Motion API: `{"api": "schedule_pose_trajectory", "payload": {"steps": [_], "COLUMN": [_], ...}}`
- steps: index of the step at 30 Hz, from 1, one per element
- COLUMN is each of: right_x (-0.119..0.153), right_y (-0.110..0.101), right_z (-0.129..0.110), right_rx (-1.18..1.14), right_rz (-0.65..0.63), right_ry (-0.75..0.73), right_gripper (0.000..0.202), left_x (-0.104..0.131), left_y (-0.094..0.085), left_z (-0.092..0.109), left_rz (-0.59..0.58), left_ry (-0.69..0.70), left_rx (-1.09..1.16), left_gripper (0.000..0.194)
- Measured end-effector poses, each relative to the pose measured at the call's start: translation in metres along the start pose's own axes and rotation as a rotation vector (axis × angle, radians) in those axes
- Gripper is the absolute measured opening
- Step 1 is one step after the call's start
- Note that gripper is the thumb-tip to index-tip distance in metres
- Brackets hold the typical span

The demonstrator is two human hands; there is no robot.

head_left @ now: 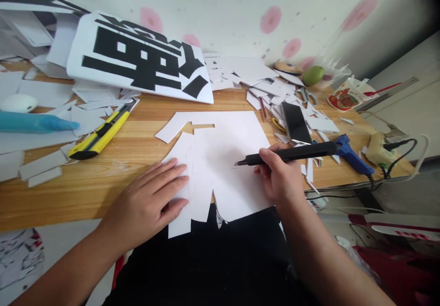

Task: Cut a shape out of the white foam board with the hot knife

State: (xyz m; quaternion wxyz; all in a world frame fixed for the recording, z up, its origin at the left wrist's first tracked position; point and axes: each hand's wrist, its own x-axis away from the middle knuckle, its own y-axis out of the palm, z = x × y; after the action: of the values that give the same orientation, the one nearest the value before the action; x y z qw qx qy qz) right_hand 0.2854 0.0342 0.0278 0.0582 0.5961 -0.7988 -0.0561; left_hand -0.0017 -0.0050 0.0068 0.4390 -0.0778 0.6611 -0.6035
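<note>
Black clothing (223, 265) over the person's lap lies nearest, framed by two bare forearms. At the fingers, the right hand (283, 177) grips a black craft knife (302, 152) between thumb and fingers, its blade pointing left over a white board (237, 136); whether the tip touches cannot be told. The left hand (147, 200) holds nothing, its fingers extended on the board's left side. That board, cut with a slot and notches, lies on the wooden table (147, 113) and overhangs its near edge.

Beyond the left fingers lie a yellow cutter (103, 132) and a blue bottle (30, 122). Behind the board, a panel with black lettering (137, 63) rests tilted among white offcuts (264, 86). To the right, more scraps surround a phone (296, 122) and scissors (307, 96); a paper cup (349, 97) and green fruit (312, 75) stand farther back. The knife's rear end overlaps the blue glue gun (354, 155) in view, and the right hand hides part of the board's right edge.

Left palm faces down, thumb set apart, the forearm slanting in from lower left. Right fingers curl under the knife, thumb on top, the forearm rising from lower right.
</note>
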Motion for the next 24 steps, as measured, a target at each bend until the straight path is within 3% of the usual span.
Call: {"api": "schedule_pose_trajectory", "payload": {"steps": [4,7,16,24], "right_x": [0.01,0.012,0.006,0.008], "right_y": [0.019,0.027,0.004,0.002], "right_z": [-0.002,-0.001,0.004,0.006], "right_rx": [0.11,0.123,-0.052,-0.02], "right_rz": [-0.147,-0.164,0.01,-0.063], "right_ry": [0.014,0.015,0.009,0.048], "right_gripper": [0.036,0.038,0.032,0.033], "left_x": [0.0,0.002,0.002,0.0], "left_y": [0.0,-0.001,-0.003,-0.006], "left_z": [0.001,0.001,-0.001,-0.002], "left_rz": [-0.017,-0.016,-0.061,-0.12], "left_ry": [-0.018,-0.023,-0.027,0.055], "left_rx": [0.008,0.014,0.027,-0.031], "left_gripper": [0.035,0.036,0.036,0.044]}}
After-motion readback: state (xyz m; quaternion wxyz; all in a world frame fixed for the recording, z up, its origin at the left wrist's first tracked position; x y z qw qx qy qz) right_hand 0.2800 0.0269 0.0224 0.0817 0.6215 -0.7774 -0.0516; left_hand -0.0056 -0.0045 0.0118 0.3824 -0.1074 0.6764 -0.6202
